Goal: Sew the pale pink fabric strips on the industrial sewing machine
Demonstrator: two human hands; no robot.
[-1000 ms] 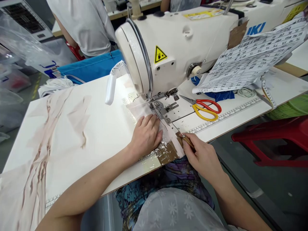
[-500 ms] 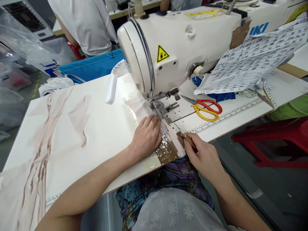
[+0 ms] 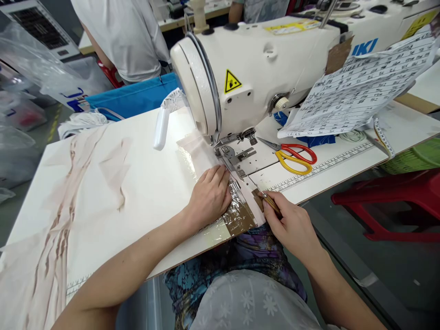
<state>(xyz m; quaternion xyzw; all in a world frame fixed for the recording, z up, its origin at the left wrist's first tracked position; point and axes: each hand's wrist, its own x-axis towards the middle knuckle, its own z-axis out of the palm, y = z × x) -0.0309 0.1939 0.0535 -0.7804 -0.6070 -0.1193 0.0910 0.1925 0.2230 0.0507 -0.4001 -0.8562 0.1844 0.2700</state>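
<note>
My left hand (image 3: 210,192) lies on pale pink fabric (image 3: 202,155) just in front of the sewing machine's needle area, its fingers laid flat and close together. The fabric runs under the presser foot (image 3: 217,145), and a narrow end of it hangs toward the table edge. Wrapped round the wooden handle of an awl (image 3: 271,201), my right hand (image 3: 287,220) is at the front edge. The awl's thin metal shaft points up-left to the small metal guide (image 3: 241,173) beside the fabric. Fingers hide part of the handle.
Scissors (image 3: 294,158) with red and yellow handles lie right of the needle plate. Written paper sheets (image 3: 357,87) lean by the sewing machine (image 3: 254,68). More pink fabric (image 3: 62,229) and a white plastic piece (image 3: 161,129) are at left. A red stool (image 3: 388,206) stands at right.
The view has shifted very slightly. Both hands, the awl and the fabric stay in nearly the same places.
</note>
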